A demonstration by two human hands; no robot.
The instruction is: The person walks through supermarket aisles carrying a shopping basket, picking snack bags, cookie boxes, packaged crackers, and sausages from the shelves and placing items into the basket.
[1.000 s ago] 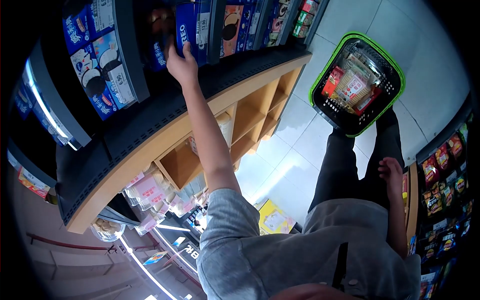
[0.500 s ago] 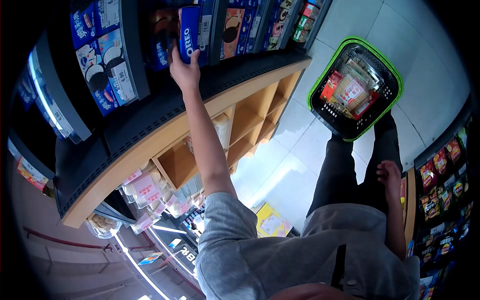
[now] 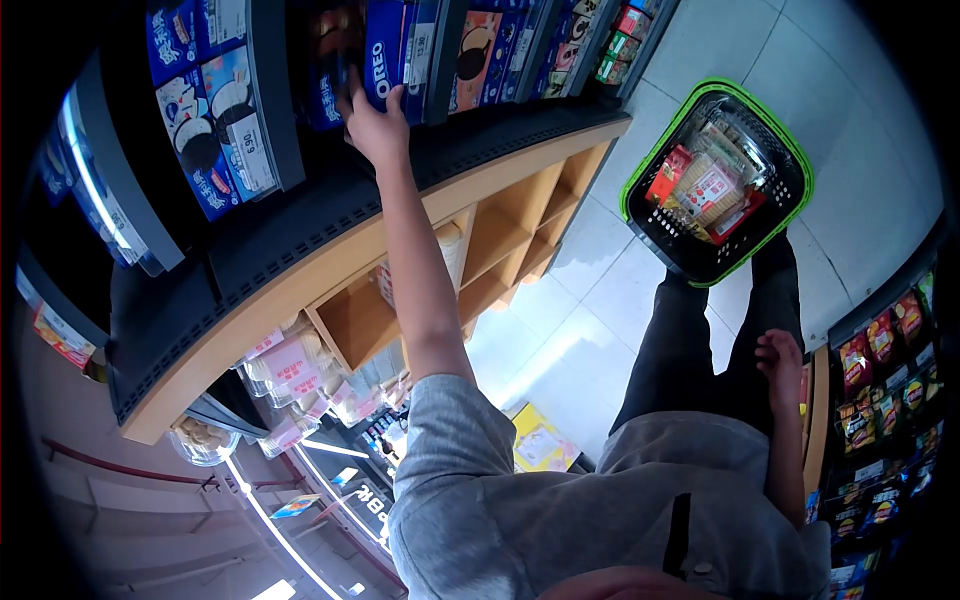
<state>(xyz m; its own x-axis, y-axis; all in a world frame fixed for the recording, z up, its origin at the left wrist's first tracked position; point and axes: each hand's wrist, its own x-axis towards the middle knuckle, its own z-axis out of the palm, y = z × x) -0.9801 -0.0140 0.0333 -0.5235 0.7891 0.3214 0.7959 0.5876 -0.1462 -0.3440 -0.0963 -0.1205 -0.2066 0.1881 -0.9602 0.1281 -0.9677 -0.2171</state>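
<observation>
My left hand [image 3: 377,128] reaches into the shelf on the left. Its thumb and fingers close around the near end of a blue Oreo cookie box [image 3: 384,45]; the fingertips on the darker face are partly hidden in shadow. More Oreo boxes [image 3: 205,130] stand in the neighbouring rows. By my right thigh hangs my right hand [image 3: 780,358], its fingers loosely curled and a little apart, with nothing in it. On the floor in front of my feet is a black shopping basket [image 3: 640,240] with a green rim, holding several packaged snacks [image 3: 712,190].
Dark shelf dividers with price tags [image 3: 250,150] separate the rows. Below runs a wooden shelf edge [image 3: 270,305] with open cubbies [image 3: 497,240]. Bagged snacks [image 3: 880,370] fill a rack at the right. A yellow sign [image 3: 543,440] is visible behind me.
The view has shifted slightly, moving the shelf up and right in the picture. My left hand stays at the Oreo box. My right hand still hangs at my side.
</observation>
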